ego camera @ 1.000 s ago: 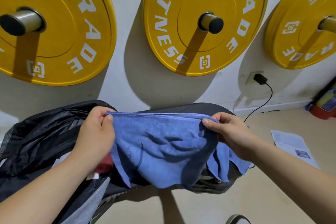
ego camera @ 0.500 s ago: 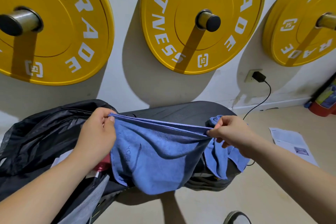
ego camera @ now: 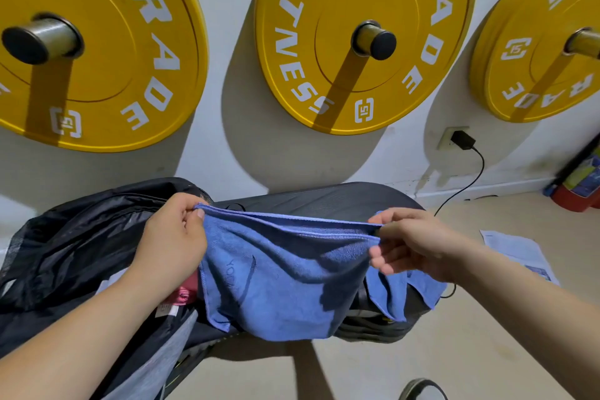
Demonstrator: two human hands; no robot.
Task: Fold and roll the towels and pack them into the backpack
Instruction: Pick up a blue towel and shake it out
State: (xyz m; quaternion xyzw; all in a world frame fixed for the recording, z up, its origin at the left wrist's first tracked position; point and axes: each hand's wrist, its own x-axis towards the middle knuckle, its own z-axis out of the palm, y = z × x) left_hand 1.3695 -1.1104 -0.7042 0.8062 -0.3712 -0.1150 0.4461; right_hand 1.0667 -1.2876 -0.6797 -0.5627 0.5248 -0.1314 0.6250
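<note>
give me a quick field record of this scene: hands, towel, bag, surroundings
left hand: pinching towel's top edge
right hand: pinching the same edge
towel: blue, stretched between hands, hanging down
backpack: black, open, under left hand
bench: black pad under the towel
wall: three yellow plates on pegs
floor: paper at right

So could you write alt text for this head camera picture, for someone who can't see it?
Two bare hands, left hand and right hand, stretch a blue terry towel by its top edge above an open black fabric backpack. Three round yellow weight plates hang on the white wall behind.
</note>
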